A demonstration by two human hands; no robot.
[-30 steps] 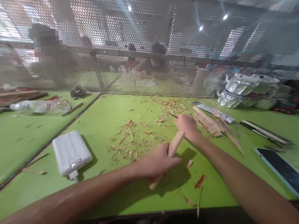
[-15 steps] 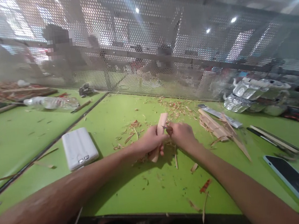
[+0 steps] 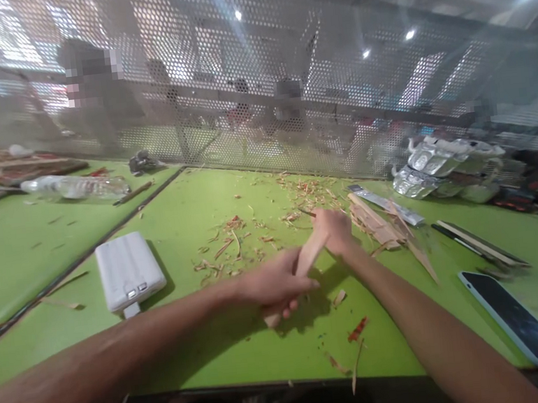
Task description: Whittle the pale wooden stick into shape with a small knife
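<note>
My left hand [image 3: 280,283] is closed around a pale strip of wood [image 3: 311,253], which slants up and to the right over the table. Its lower end pokes out below my fingers. Beyond the strip's upper end, my right hand [image 3: 334,228] is wrapped around a small knife [image 3: 307,213]. The thin blade points left, apart from the wood, and my fingers hide the handle. Curled wood shavings [image 3: 225,241] lie scattered on the green table [image 3: 208,355] around both hands.
A white power bank [image 3: 129,270] with a cable lies left. Wood pieces [image 3: 374,222], a phone [image 3: 517,323] and foil-like silver packs [image 3: 438,161] are on the right. At the back left lies a plastic bottle [image 3: 75,186], before a perforated metal screen [image 3: 239,102] with people behind.
My left hand has drawn the wood strip down toward me. My right hand with the knife has moved slightly right and up, off the wood. The view has shifted a little.
</note>
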